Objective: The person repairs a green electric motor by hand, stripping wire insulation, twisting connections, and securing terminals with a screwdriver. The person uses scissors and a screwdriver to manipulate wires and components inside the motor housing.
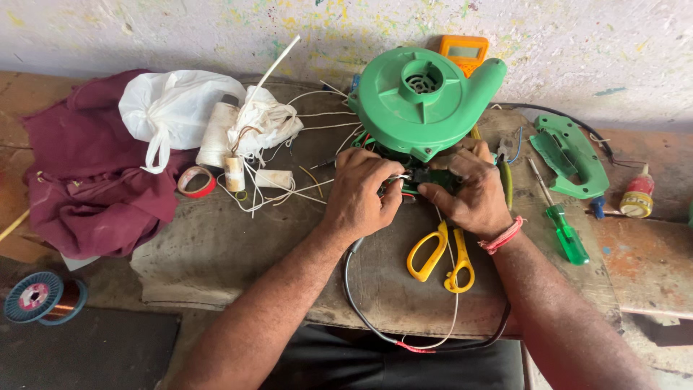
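From the head camera, your left hand (361, 191) is curled over the open handle end of the green blower (422, 97), fingers pinched on thin white and red wires (401, 179) just below the housing. Your right hand (469, 189) grips the dark part (433, 179) where those wires end, thumb pressed on its top; what exactly it is, the fingers hide. The blower lies on its side on the bench (238, 245), against the wall, touching both hands.

Risks, as I judge them:

- The wires are fine and you hold them close to their ends. A pull from either hand could tear a strand or a joint loose.
- The black cable (354, 296) loops off the bench edge toward your lap. A knee or forearm catching it would jerk the blower while your fingers are inside.
- The yellow scissors (442, 256) lie just under your right wrist, blades toward the work. A dropped wrist could push them into the wires, or knock them off the edge.
- The green screwdriver (563, 227) and the loose handle half (570, 155) sit near your right elbow; a sweep could send them down.
- The string (289, 177) on the left trails close to your left hand and could tangle with the wires.
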